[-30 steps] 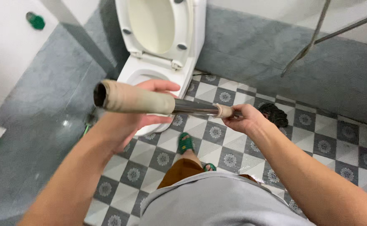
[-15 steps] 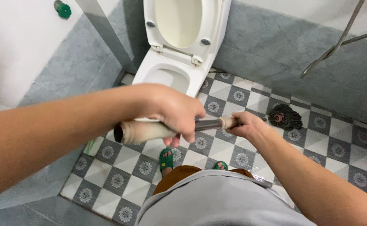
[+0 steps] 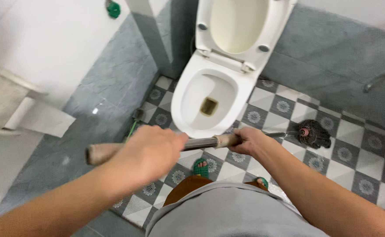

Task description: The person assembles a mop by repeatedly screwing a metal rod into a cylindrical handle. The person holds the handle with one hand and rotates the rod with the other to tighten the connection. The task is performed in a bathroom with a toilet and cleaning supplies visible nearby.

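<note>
**Ana:** Head view puts the long brush with the tan handle and dark round bristle head (image 3: pixel 210 141) right across the middle, level over the patterned grey and white floor tiles (image 3: pixel 284 106), just in front of the white toilet bowl (image 3: pixel 203 98). How do you think it handles?

**Ben:** Stiff, I'd say. The shaft runs straight from end to end with no sag, and part of it looks like dark metal between tan sections. Probably light enough, but long, so the bristle end will swing the load outward.

**Ana:** And the grip?

**Ben:** Left hand (image 3: pixel 151 151) is wrapped tight round the thicker tan end, fingers closed over it. Right hand (image 3: pixel 249 141) is clenched on the shaft further along, nearer the bristles. Two hands set apart is the sensible hold for a pole like that; the tan parts look less slippery than the metal, though if wet I couldn't say.

**Ana:** The head itself?

**Ben:** Black, tufted, soft-looking, hanging above the tiles to the right of the bowl. Whether it touches the floor I cannot tell.

**Ana:** What else is around?

**Ben:** Raised white toilet lid and seat (image 3: pixel 238 26) behind the bowl, grey marbled wall tiles (image 3: pixel 113 83), a cream paper-roll holder on the white wall (image 3: pixel 8 103) at left, green sandals (image 3: pixel 200 166) below.
</note>
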